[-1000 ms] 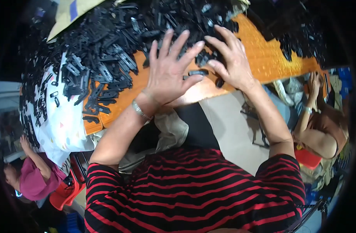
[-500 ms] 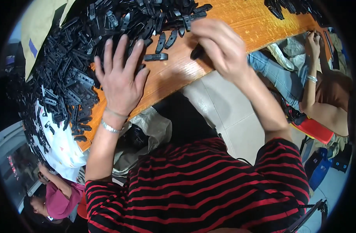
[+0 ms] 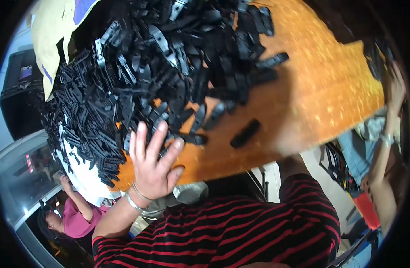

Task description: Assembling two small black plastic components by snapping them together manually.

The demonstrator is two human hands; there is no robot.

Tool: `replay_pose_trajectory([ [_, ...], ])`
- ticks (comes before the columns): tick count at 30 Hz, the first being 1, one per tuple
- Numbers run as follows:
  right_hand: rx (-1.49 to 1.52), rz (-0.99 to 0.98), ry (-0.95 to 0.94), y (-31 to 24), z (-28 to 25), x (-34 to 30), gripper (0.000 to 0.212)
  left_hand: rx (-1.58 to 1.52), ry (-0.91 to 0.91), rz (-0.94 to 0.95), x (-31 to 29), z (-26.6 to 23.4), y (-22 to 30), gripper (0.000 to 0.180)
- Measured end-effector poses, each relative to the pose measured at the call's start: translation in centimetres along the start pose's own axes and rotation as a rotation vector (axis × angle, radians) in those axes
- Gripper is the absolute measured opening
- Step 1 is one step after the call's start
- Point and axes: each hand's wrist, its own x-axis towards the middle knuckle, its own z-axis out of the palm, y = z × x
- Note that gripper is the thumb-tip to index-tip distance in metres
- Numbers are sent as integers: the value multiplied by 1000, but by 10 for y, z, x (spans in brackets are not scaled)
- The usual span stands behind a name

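Observation:
My left hand (image 3: 153, 172) rests at the near edge of a big heap of small black plastic parts (image 3: 187, 76), its fingers spread and touching the pieces there. Nothing shows held in it. By its fingertips lies a slim black part (image 3: 190, 139). One dark, oblong black part (image 3: 246, 133) sits alone on the orange wooden table (image 3: 276, 116), right of the heap. My right arm (image 3: 293, 166) runs to the table's near edge; the hand itself is hidden below it.
Longer black strips (image 3: 91, 129) pile up at left, beside a white sheet (image 3: 80, 165). A torn cardboard piece (image 3: 51, 42) stands far left. Another person's hand (image 3: 397, 85) is at the table's right end; a person in a pink shirt (image 3: 82, 219) is at lower left.
My right hand has left the tabletop and dropped out of sight below its edge. The oblong black part near it now lies alone on the wood. The view has shifted; my left hand stays spread.

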Motion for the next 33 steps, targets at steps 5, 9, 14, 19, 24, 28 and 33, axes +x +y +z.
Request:
replay_pose_trajectory([
  [5,124,-2,-3,19,44,46,19,11,-26,-23,-2,2,1,47],
  [9,206,27,-3,25,74,63,19,-6,-52,-20,-8,3,-3,45],
  [14,282,79,-2,30,95,68,20,-18,-41,5,-13,7,-6,49],
  [19,348,143,-8,35,107,58,21,-9,-39,-2,-16,7,-6,48],
  [24,408,217,-5,37,114,41,22,-5,-38,-16,-18,7,-6,43],
  [28,457,275,3,36,119,28,23,-10,-53,-10,-21,6,-7,43],
  [33,522,337,8,34,123,13,24,-13,-55,-17,-22,7,-6,43],
])
